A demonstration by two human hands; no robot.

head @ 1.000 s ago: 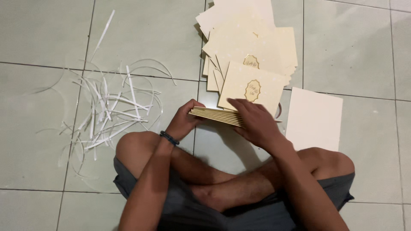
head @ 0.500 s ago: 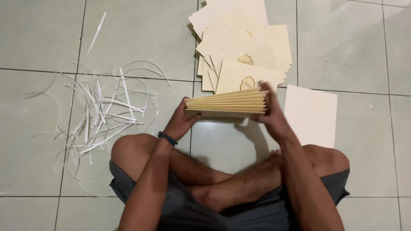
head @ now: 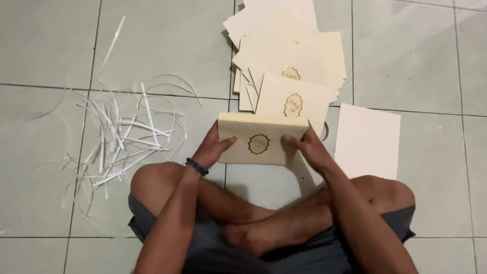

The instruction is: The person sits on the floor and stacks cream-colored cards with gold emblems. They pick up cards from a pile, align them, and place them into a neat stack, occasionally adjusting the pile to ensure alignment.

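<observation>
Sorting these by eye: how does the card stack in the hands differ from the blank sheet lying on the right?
The held card stack is thick, many cards deep; the blank sheet is a single flat piece. The stack's top card bears a gold-edged emblem; the sheet is plain. The stack is gripped by the left hand and right hand; the sheet lies untouched on the tiled floor. Both are cream rectangles.

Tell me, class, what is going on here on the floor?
A person sits cross-legged on a tiled floor, holding a neat stack of cream cards with both hands: the left hand grips its left edge and the right hand its right edge. The top card faces up and shows a gold emblem. Beyond the stack lies a loose pile of similar cards, a plain cream sheet lies to the right, and thin white paper strips are scattered to the left.
</observation>
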